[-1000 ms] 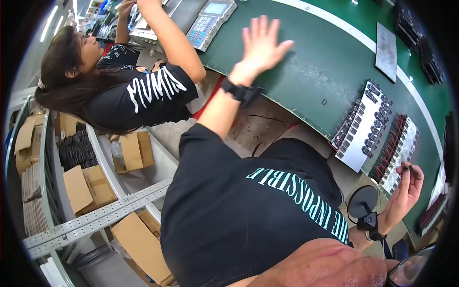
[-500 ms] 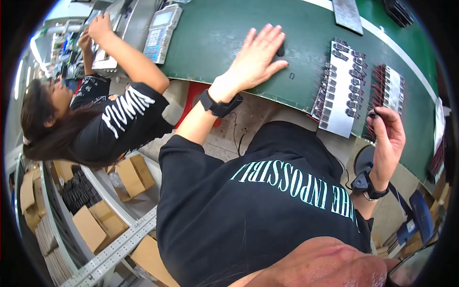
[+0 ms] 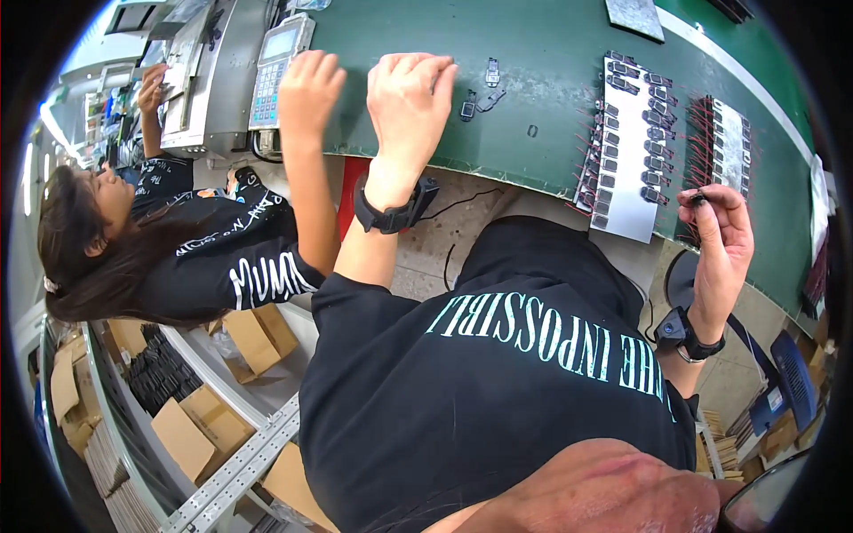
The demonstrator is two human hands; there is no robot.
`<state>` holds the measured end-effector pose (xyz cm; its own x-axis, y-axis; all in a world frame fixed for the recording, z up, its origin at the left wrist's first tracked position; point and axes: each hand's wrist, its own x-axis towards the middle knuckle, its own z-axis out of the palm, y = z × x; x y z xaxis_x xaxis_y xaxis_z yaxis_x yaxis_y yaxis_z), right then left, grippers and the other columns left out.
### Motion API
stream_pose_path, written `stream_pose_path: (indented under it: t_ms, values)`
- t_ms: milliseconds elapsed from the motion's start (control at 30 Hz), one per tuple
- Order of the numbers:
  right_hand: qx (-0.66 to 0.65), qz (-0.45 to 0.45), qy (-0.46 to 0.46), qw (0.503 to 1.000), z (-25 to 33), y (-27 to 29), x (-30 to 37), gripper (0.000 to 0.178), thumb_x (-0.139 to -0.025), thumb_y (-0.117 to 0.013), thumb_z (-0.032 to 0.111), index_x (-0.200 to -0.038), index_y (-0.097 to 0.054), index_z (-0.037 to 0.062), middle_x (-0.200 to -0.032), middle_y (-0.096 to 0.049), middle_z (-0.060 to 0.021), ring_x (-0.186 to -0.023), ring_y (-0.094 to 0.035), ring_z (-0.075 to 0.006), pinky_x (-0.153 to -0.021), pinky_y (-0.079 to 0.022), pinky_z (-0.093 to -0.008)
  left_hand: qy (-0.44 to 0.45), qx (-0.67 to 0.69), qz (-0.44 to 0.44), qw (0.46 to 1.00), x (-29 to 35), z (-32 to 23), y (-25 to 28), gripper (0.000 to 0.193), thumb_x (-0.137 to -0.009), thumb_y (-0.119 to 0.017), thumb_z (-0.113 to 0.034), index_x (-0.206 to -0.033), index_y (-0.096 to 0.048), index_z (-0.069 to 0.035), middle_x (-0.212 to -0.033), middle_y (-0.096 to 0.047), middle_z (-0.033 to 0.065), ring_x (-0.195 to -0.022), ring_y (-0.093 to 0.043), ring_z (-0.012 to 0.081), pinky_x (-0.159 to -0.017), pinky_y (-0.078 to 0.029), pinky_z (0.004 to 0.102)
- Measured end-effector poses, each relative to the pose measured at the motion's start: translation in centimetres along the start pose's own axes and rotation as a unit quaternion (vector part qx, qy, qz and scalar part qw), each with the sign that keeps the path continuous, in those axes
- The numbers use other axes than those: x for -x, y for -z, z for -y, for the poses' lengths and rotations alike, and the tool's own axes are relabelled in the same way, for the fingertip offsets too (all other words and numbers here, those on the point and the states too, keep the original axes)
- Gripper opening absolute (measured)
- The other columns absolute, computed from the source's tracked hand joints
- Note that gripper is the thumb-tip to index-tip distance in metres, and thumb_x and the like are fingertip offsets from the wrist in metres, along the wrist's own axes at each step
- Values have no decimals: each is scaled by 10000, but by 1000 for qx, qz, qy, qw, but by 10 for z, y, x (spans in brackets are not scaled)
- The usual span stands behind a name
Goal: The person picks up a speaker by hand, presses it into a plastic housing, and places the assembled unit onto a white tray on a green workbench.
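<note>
My left hand point(image 3: 410, 102) is above the green table point(image 3: 551, 53) with its fingers curled in; whatever they hold is hidden. Several small black parts lie just right of it: an upright one point(image 3: 492, 73), a slanted one point(image 3: 490, 99) and a squarish one point(image 3: 467, 108). A tiny dark ring point(image 3: 532, 131) rests nearer the table edge. At the right, my right hand point(image 3: 721, 231) pinches a small black part point(image 3: 698, 199) between thumb and fingers. Beside it, a pale strip point(image 3: 633, 169) carries rows of small black modules with red wires.
A second strip point(image 3: 732, 151) with red-wired modules lies further right. A grey metal plate point(image 3: 636, 18) is at the back. On the left stand a keypad device point(image 3: 275, 75) and a co-worker, whose raised hand point(image 3: 309, 93) is close to mine. Cardboard boxes point(image 3: 200, 426) sit lower left.
My left hand has lifted off the table, moved left and curled up, uncovering the small black parts. The co-worker's near hand has come down and right. My right hand keeps its pinch.
</note>
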<state>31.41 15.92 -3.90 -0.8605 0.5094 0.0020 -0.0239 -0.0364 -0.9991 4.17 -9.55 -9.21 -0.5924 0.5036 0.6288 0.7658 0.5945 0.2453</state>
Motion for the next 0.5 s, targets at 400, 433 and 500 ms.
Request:
stream_pose_path:
  t_ms: [400,433,500]
  values:
    - [31,-2,10,999,1,-17,-4,148,-966,-582,13,-1105,-630,-6,-1083,-638,-72,-921,-621,-119,-855,-494,-251,-27,7,84,996,-12,-31,-22,145,-806,-754,-195,-912,-739,-97,-793,-685,49,-814,-627,264,-745,-507,396]
    - [35,-2,-2,999,0,-17,-4,151,-965,-578,7,-1105,-632,-8,-1079,-634,-67,-924,-619,-119,-854,-494,-249,-16,48,94,994,-15,-38,-20,142,-814,-747,-185,-924,-735,-96,-805,-693,57,-795,-637,277,-730,-518,395]
    - [32,4,8,999,-2,-24,-9,153,-963,-580,7,-1107,-632,-10,-1082,-636,-66,-924,-620,-115,-848,-494,-244,8,131,118,984,-17,-58,-13,137,-832,-732,-165,-947,-728,-92,-831,-708,74,-756,-656,302,-699,-541,395]
